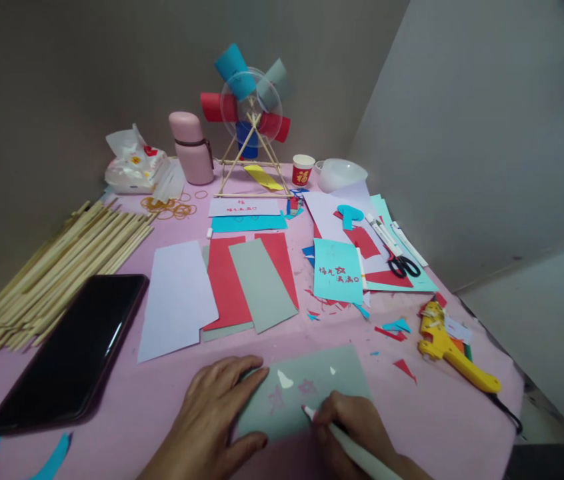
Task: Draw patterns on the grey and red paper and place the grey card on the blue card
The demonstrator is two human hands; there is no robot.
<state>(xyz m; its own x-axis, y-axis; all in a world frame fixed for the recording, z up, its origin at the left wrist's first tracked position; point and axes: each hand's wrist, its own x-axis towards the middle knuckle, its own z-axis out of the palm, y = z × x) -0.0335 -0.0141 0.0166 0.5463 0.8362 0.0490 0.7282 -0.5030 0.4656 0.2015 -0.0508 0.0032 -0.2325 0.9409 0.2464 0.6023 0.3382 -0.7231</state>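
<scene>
My left hand (217, 417) lies flat, fingers apart, pressing the left edge of a grey-green paper sheet (335, 383) at the table's near edge. My right hand (357, 427) is closed round a white pen (349, 450) whose reddish tip touches the sheet beside faint pink marks. The sheet also shows small white cut-out shapes.
A black phone (69, 350) lies left, bamboo sticks (57, 273) beyond it. Coloured paper sheets (242, 283) cover the middle. Scissors (402, 263) and a yellow glue gun (449, 350) sit right. A paper-cup wheel model (249, 127), pink flask (192, 147) and tissues (135, 163) stand at the back.
</scene>
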